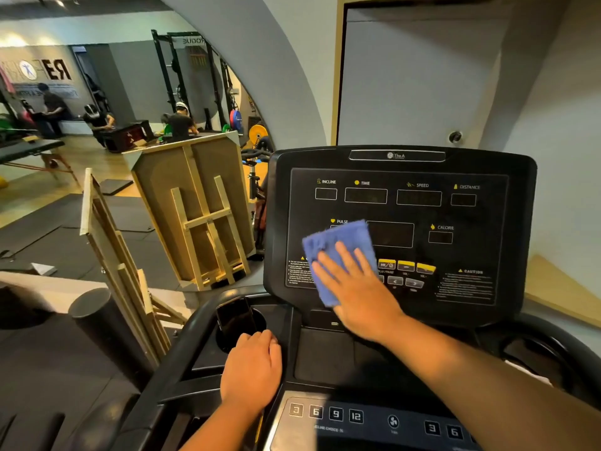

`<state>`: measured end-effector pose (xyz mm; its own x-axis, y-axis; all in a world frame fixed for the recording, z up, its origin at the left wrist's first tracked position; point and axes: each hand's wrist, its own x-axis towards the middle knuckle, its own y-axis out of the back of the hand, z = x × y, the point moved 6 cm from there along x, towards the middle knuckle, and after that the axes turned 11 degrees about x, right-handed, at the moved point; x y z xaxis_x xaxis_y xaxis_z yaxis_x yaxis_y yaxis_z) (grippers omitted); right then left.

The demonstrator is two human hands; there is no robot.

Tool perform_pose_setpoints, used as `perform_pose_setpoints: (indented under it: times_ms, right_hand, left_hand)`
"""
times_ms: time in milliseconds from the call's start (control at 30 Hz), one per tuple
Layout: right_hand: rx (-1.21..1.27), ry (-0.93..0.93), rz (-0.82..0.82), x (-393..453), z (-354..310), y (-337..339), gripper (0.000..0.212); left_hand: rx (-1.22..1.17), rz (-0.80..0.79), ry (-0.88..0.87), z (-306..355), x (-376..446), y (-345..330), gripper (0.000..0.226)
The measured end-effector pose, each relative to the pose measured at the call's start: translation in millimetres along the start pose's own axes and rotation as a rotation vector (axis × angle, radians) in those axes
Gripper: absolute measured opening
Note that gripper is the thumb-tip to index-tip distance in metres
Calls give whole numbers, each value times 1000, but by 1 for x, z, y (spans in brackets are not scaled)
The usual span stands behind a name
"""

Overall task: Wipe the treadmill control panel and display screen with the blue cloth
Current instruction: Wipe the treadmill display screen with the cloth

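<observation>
The black treadmill control panel (455,222) stands upright in front of me, its display windows dark under labels such as INCLINE, TIME and SPEED. My right hand (357,288) lies flat on the folded blue cloth (335,245), pressing it against the lower left of the panel, over the PULSE window and part of the yellow buttons (406,265). My left hand (252,369) rests palm down on the console ledge beside the left cup holder (257,315), holding nothing.
A dark phone (234,317) stands in the left cup holder. A lower strip of number keys (325,413) sits near my body. Folded wooden frames (195,209) and a black foam roller (97,317) stand to the left. People sit far back in the mirror.
</observation>
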<state>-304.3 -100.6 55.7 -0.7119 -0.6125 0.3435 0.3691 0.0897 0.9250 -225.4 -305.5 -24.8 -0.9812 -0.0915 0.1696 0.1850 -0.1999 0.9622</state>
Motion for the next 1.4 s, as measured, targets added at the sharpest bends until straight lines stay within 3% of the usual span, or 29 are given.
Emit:
perform_pose_setpoints:
  times_ms: [167,467,600,867,1033,1133,1267,1400]
  right_hand:
    - [19,121,-71,-48,1,-20,68]
    - [-17,-9,-117,-121,68,3,70]
    - [-20,-31,-96,-106,51,5,69]
    - [-13,117,-106,-20,0,3,63]
    - [41,-195,49,-35,44,29,68]
    - [55,-251,38,-69,42,17,82]
    - [17,-37,-86,-52,-9,-13,76]
    - [3,133,-87,6,-39,-14,64]
  left_hand:
    - [0,1,0,0,0,-1,31]
    - [-35,-25,7,-4,1,-4,34]
    - [-39,-23,12,-3,-1,-2,32]
    - [-24,-30,6,-2,0,-3,33]
    - [-12,-31,-8,-1,-1,-2,33]
    - [-16,-16,2,-2,-2,0,34]
    - [-33,-34,3,1,-3,3,34]
    - [-45,-35,-11,6,-5,9,31]
